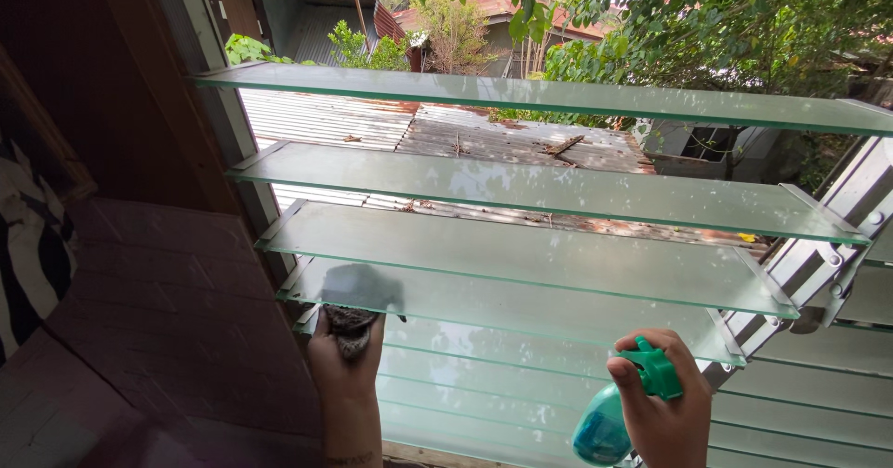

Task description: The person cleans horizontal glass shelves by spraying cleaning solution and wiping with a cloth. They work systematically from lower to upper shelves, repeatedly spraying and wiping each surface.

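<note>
In right hand [665, 412], teal spray bottle [605, 426].

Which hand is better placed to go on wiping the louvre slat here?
Probably the left hand: it holds the grey cloth pressed against the glass slat at its left end. The right hand grips a green spray bottle below the slat.

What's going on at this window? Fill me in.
A person stands at an open glass louvre window. The left hand presses a grey cloth against a lower glass slat near its left end. The right hand holds a teal spray bottle near the slat's right end, nozzle pointing left. Rusty corrugated roofing shows outside.
</note>
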